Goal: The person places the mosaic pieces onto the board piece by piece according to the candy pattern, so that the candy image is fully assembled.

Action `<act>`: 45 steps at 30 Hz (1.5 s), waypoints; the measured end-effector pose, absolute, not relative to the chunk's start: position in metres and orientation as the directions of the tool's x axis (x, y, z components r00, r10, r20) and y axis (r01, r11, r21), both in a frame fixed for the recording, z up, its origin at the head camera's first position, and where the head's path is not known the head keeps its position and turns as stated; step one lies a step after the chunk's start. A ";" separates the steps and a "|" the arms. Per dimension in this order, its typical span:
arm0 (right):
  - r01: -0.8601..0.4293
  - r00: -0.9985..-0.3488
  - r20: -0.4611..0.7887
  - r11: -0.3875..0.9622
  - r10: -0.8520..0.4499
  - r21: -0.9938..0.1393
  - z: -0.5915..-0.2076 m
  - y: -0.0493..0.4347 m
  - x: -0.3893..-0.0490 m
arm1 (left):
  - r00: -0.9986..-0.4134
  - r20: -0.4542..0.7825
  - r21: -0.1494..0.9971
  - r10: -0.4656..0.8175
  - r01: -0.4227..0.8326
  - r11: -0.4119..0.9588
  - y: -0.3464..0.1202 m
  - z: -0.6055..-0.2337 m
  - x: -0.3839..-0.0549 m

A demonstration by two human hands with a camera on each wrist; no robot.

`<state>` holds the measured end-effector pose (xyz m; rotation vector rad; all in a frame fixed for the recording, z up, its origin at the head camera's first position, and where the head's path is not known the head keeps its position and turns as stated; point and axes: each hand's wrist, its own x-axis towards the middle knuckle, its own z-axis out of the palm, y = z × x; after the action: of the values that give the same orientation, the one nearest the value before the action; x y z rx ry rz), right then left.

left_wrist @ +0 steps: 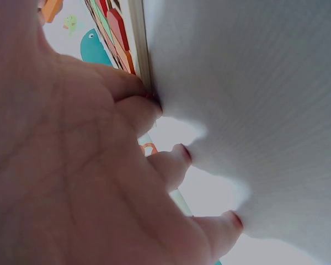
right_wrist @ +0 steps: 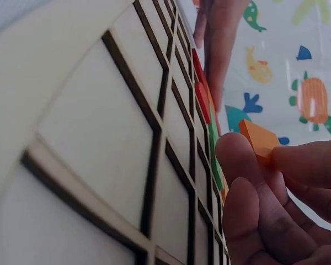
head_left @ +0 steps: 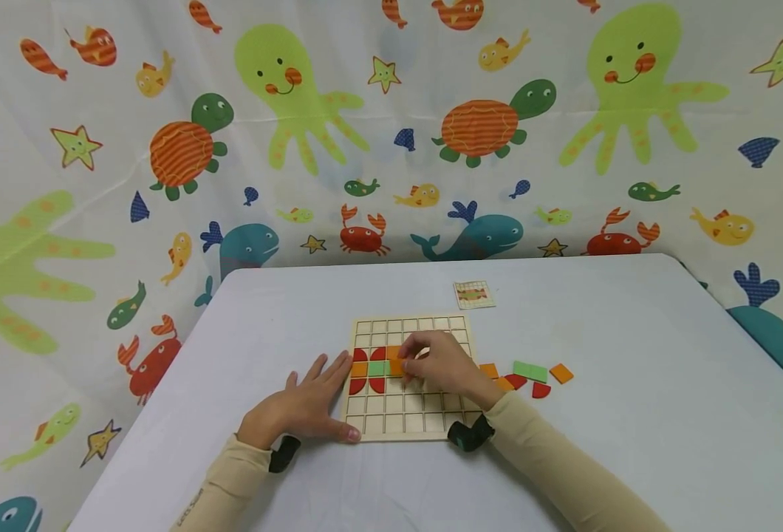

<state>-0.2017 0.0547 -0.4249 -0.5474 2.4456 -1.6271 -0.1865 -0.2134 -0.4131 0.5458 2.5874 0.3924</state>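
Note:
A wooden grid board (head_left: 405, 425) lies on the table. In its left part sit an orange square tile (head_left: 360, 370), a green tile (head_left: 376, 369) and several red rounded pieces (head_left: 357, 386). Another orange tile (head_left: 393, 352) lies in the row above the green. My right hand (head_left: 441, 362) is over the board's middle, pinching an orange square tile (right_wrist: 259, 141) between thumb and fingers; the right wrist view has it raised off the grid. Fingers spread, my left hand (head_left: 312, 403) rests at the board's left edge, its thumb by the lower left corner.
Right of the board lie loose pieces: green tiles (head_left: 530, 371), an orange tile (head_left: 561, 373) and red pieces (head_left: 541, 390), some partly behind my right wrist. A small pattern card (head_left: 474, 294) lies beyond the board. A sea-animal curtain (head_left: 391, 111) hangs behind the white table (head_left: 285, 318).

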 end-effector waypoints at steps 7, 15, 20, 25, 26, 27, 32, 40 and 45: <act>-0.203 -0.925 0.056 0.363 -0.376 -0.909 -0.429 0.053 -0.202 | -0.820 -0.380 0.347 0.429 0.304 0.887 -0.212 -0.413 -0.187; -0.197 -0.930 0.031 0.423 -0.367 -0.884 -0.430 0.053 -0.203 | -0.819 -0.380 0.348 0.430 0.304 0.887 -0.212 -0.413 -0.187; -0.189 -0.926 0.010 0.441 -0.377 -0.877 -0.430 0.053 -0.203 | -0.820 -0.382 0.342 0.427 0.304 0.889 -0.211 -0.413 -0.187; -0.203 -0.925 0.018 0.452 -0.381 -0.869 -0.434 0.049 -0.201 | -0.817 -0.374 0.355 0.438 0.310 0.882 -0.212 -0.412 -0.186; -0.210 -0.923 0.024 0.450 -0.384 -0.868 -0.435 0.049 -0.201 | -0.817 -0.373 0.358 0.441 0.312 0.880 -0.213 -0.412 -0.186; -0.217 -0.922 0.030 0.449 -0.387 -0.867 -0.435 0.048 -0.201 | -0.816 -0.372 0.359 0.443 0.313 0.879 -0.213 -0.412 -0.186; -0.240 -0.917 0.040 0.468 -0.398 -0.851 -0.436 0.045 -0.199 | -0.812 -0.373 0.368 0.450 0.315 0.875 -0.213 -0.412 -0.186; -0.298 -0.912 0.084 0.508 -0.401 -0.808 -0.441 0.042 -0.200 | -0.815 -0.369 0.367 0.446 0.313 0.876 -0.213 -0.413 -0.186; -0.341 -0.910 0.123 0.545 -0.396 -0.766 -0.445 0.039 -0.200 | -0.817 -0.368 0.365 0.444 0.313 0.877 -0.213 -0.414 -0.186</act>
<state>-0.2005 0.0390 -0.4450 -0.6457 2.7040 -1.3195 -0.1856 -0.2134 -0.4136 0.5537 2.5971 0.4007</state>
